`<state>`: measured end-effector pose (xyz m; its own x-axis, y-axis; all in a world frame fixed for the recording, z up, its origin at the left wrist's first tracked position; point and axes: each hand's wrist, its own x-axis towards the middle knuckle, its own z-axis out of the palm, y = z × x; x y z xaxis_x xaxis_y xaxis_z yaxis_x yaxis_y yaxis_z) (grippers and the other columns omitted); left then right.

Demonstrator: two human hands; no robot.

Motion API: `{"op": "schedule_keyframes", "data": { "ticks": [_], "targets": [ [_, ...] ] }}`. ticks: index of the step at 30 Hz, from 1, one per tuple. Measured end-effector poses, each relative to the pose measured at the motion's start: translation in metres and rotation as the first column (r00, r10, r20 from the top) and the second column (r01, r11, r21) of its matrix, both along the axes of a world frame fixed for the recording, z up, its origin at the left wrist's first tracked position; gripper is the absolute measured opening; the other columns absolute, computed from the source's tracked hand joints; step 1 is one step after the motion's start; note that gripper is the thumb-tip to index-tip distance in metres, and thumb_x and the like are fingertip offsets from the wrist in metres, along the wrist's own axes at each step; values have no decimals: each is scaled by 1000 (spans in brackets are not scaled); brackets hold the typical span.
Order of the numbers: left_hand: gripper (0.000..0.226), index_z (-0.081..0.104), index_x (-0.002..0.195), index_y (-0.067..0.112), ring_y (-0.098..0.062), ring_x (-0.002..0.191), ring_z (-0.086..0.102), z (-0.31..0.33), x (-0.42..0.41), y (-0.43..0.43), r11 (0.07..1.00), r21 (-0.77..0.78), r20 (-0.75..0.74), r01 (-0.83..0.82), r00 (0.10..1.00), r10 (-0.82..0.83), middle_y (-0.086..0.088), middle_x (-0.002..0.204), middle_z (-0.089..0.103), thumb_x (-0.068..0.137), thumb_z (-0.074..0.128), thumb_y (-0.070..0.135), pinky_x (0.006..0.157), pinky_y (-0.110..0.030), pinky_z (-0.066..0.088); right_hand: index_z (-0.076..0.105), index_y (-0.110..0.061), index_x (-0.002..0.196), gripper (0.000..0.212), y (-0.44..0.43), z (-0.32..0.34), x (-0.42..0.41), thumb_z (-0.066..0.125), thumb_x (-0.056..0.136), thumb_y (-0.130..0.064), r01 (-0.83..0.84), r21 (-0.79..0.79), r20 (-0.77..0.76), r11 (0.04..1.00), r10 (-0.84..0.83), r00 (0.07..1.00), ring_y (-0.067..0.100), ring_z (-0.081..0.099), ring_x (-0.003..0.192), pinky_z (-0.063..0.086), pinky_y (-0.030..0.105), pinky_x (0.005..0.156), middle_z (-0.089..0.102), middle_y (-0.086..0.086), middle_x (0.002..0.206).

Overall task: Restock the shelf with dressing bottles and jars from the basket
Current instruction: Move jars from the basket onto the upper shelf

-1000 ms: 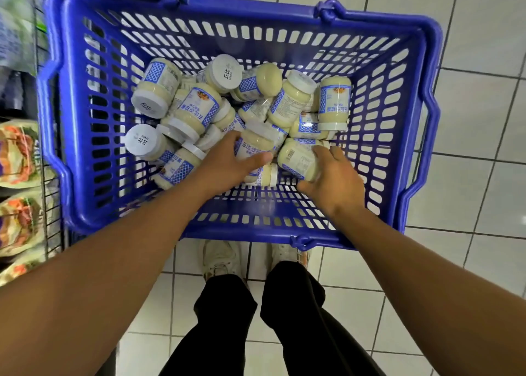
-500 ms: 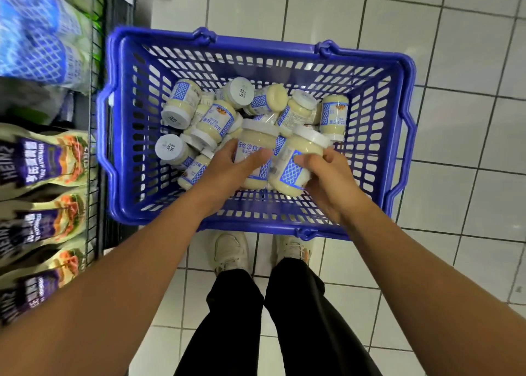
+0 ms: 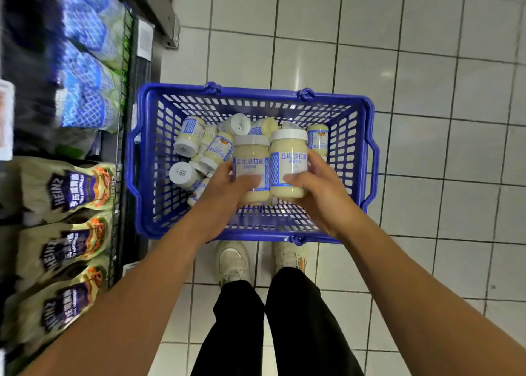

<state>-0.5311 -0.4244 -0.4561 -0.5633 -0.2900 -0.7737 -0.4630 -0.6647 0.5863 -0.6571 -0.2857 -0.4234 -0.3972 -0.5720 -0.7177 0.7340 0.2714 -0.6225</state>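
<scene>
Cream-coloured dressing shows under both your grips. Your left fingers (image 3: pixel 247 180) curl round the left jar (image 3: pixel 252 155) and your right fingers (image 3: pixel 313 160) round the right jar (image 3: pixel 289 153), with your thumbs across the blue labels (image 3: pixel 274 166). The two jars sit side by side, touching, long axes parallel and white lids (image 3: pixel 288 135) pointing up and away from you. You hold them over the near half of the blue basket (image 3: pixel 148 162), above the other jars (image 3: pixel 189 139) lying jumbled on its bottom.

As I judge it, your next move turns on where the shelf (image 3: pixel 118 153) lies. It is to your left, past the basket's left wall, so your left hand (image 3: pixel 227 189) is nearer and its jar should go first, lid up. Mayonnaise pouches (image 3: pixel 71 187) fill the shelf's near part, and I cannot tell where the jars belong.
</scene>
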Motion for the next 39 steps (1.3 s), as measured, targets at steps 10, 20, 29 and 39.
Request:
{"op": "schedule_keyframes", "data": {
  "ticks": [10, 20, 29, 39],
  "targets": [
    [72, 44, 125, 23, -16, 101, 72, 87, -13, -3, 992, -109, -93, 64, 993, -75, -2, 117, 69, 65, 80, 36, 72, -29, 59, 46, -27, 143, 64, 9, 74, 11, 74, 88, -14, -14, 19, -268, 1000, 18, 963, 25, 68, 113, 57, 47, 95, 70, 5, 122],
    [44, 52, 130, 18, -22, 107, 70, 191, -13, 15, 979, -168, -158, 116, 977, -143, -4, 117, 72, 89, 70, 13, 79, -32, 60, 48, -30, 139, 61, 30, 177, 21, 75, 86, -18, 24, -38, -351, 999, -36, 936, 17, 70, 109, 58, 25, 80, 72, -4, 118],
    [34, 54, 127, 19, -28, 101, 71, 297, -7, 52, 970, -232, -200, 67, 973, -115, -9, 118, 71, 95, 61, 9, 77, -37, 61, 46, -21, 144, 60, 61, 271, 16, 70, 91, -8, -63, -86, -432, 994, 20, 902, 23, 69, 110, 58, 43, 92, 70, 4, 122],
    [34, 54, 127, 17, -24, 92, 73, 397, 27, 112, 942, -280, -273, -184, 956, 106, -8, 112, 73, 95, 62, 10, 69, -30, 59, 54, -34, 130, 52, 94, 373, 24, 68, 91, -2, -261, -187, -520, 947, 130, 844, 25, 72, 103, 62, 37, 80, 72, 1, 115]
  ]
}}
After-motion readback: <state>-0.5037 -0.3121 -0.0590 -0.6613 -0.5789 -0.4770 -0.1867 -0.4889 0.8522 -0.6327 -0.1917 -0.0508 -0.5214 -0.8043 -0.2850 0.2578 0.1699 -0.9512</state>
